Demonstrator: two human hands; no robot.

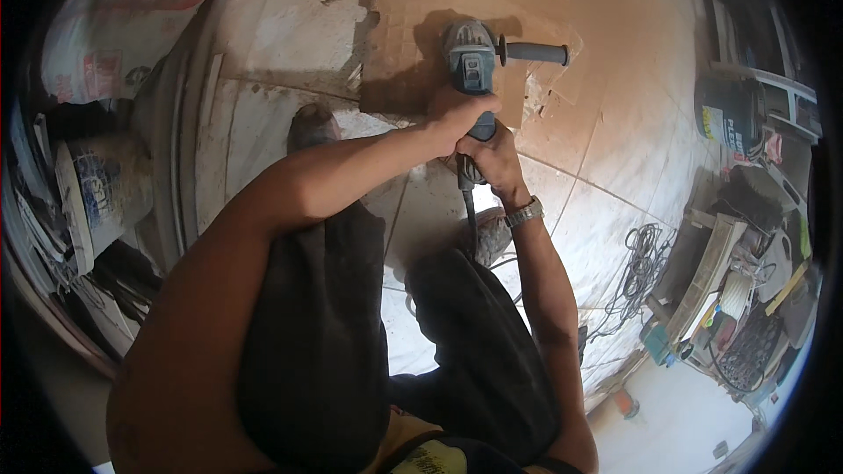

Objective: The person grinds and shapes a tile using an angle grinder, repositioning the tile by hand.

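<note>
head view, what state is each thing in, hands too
Power tool: held in both hands; running or off, can't tell
Side handle: attached, pointing right, ungripped
Left hand: closed around the tool
Right hand: closed at the tool's rear end
Cardboard: lying on the floor, ragged-edged
Cable: loosely coiled
Wristwatch: fastened around the right wrist

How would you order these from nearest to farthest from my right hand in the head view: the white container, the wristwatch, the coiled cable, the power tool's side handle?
From the right hand:
1. Wristwatch, on that wrist.
2. Side handle, ahead, on the power tool.
3. Coiled cable, out to the right.
4. White container, far left.
</note>
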